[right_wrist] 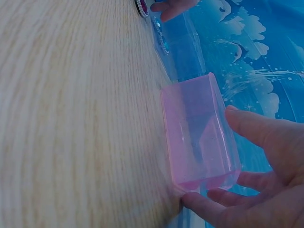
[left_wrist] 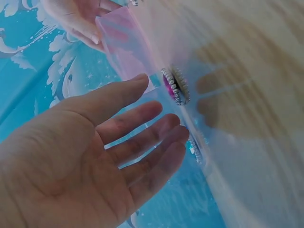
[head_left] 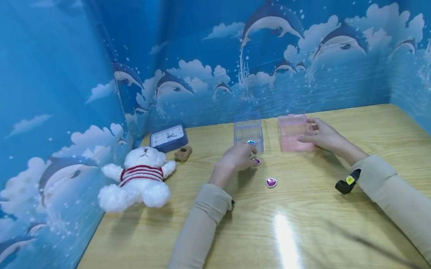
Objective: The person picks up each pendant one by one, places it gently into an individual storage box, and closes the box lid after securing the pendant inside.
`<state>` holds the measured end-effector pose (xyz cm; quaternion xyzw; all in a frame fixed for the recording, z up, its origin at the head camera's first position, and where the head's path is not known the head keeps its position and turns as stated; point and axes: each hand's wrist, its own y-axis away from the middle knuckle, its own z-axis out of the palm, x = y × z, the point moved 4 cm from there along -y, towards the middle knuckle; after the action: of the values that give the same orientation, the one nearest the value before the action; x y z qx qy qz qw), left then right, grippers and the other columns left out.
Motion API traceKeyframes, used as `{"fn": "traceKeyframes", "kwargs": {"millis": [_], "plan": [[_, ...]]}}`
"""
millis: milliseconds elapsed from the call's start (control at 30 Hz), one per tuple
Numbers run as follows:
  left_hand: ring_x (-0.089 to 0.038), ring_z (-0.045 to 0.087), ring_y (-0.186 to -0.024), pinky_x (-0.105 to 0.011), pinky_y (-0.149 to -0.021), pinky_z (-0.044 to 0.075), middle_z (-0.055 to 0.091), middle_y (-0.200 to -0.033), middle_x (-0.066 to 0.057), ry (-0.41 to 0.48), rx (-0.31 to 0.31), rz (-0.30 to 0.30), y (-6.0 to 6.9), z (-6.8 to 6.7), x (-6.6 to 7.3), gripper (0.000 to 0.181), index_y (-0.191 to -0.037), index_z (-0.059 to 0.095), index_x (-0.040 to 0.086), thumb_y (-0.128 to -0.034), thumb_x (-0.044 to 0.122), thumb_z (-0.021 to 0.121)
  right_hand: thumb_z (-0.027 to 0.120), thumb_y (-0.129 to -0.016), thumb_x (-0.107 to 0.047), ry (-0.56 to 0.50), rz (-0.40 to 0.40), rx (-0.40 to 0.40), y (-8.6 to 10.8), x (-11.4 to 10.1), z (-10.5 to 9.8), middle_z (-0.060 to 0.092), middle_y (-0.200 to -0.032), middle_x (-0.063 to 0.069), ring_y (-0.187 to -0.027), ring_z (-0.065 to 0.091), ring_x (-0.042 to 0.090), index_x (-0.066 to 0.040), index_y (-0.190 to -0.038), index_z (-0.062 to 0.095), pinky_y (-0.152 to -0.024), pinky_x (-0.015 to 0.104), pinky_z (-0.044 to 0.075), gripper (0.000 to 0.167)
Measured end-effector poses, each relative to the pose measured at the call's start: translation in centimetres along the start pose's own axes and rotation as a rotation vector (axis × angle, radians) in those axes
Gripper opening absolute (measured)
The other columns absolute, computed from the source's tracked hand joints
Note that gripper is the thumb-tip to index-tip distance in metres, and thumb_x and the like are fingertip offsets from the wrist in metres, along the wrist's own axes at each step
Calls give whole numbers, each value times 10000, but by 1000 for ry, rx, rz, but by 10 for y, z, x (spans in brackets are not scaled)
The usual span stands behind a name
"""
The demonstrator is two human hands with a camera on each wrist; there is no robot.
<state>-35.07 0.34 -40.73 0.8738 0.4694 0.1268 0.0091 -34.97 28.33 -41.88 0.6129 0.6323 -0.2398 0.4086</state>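
Note:
My left hand [head_left: 237,158] [left_wrist: 90,156] hovers with relaxed, spread fingers by the near end of the clear blue box [head_left: 248,133], holding nothing. Beside its fingertips a magenta gem with a silvery beaded edge [head_left: 257,161] [left_wrist: 175,86] lies on the table. A blue gem [head_left: 250,142] is inside the blue box. Another magenta heart gem [head_left: 271,182] lies closer to me. At the pink clear box [head_left: 297,142] [right_wrist: 197,135], my right hand [head_left: 326,136] [right_wrist: 266,166] has its thumb and fingers spread around the right side, fingertips at the box's edge.
A white plush bear [head_left: 141,179] in a striped shirt sits at the left. Behind it are a blue clock [head_left: 168,138] and a small brown object [head_left: 183,153]. A black and yellow item [head_left: 348,182] is at the right sleeve. A dolphin-print curtain stands behind the table.

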Motion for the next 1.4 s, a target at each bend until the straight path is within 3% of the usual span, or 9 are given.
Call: {"fn": "traceKeyframes", "kwargs": {"millis": [300,600,733,900,1033,1200,1400], "plan": [[-191,659,-1083,-328,-977,578,719,-1200,-63,55,-19,-12,-2,6,3,399,-1303,703,81,-952,246,797,670,-1028,-438,5,2,9,1,1,-2,148,-1685,378,-1558,233,540,-38,-1689,-6,-1237,696,322,1027],[-163,652,-1034,-326,-921,578,731,-1125,-15,-45,-35,-2,-3,6,5,248,-1180,769,148,-954,246,790,676,-1006,-516,10,-12,7,-1,0,-2,151,-1690,374,-1560,241,534,-37,-1689,-3,-1238,687,331,1076],[-144,645,-1039,-312,-901,581,728,-1123,11,-82,-28,-2,-4,6,6,199,-1150,781,175,-971,259,771,674,-1020,-469,6,-24,9,-1,-2,-3,165,-1682,380,-1555,252,535,-29,-1687,8,-1231,681,348,1040],[-130,598,-907,-247,-740,532,687,-1018,6,-93,-10,-11,-3,5,7,80,-1006,769,150,-991,224,743,671,-1021,-475,10,-5,5,0,-2,-4,150,-1688,377,-1559,241,537,-37,-1689,1,-1235,686,339,1043],[-126,543,-814,-226,-661,469,649,-928,-4,-87,2,-7,-4,5,7,107,-895,727,125,-986,180,737,665,-1028,-461,5,2,1,0,-1,-4,137,-1694,374,-1565,234,535,-44,-1690,-11,-1239,683,337,1034],[-120,561,-833,-226,-718,514,658,-943,-7,-51,9,5,-3,5,7,83,-926,723,116,-974,180,746,647,-1055,-366,-20,-5,-13,0,1,-3,133,-1692,377,-1566,238,532,-38,-1688,-22,-1234,666,361,978],[-129,578,-841,-231,-766,536,720,-986,-49,5,22,53,-3,-5,12,68,-1005,780,84,-971,127,740,632,-1067,-282,-81,-9,-37,1,1,-3,108,-1697,380,-1577,224,515,-41,-1687,-47,-1248,640,361,951]]}}
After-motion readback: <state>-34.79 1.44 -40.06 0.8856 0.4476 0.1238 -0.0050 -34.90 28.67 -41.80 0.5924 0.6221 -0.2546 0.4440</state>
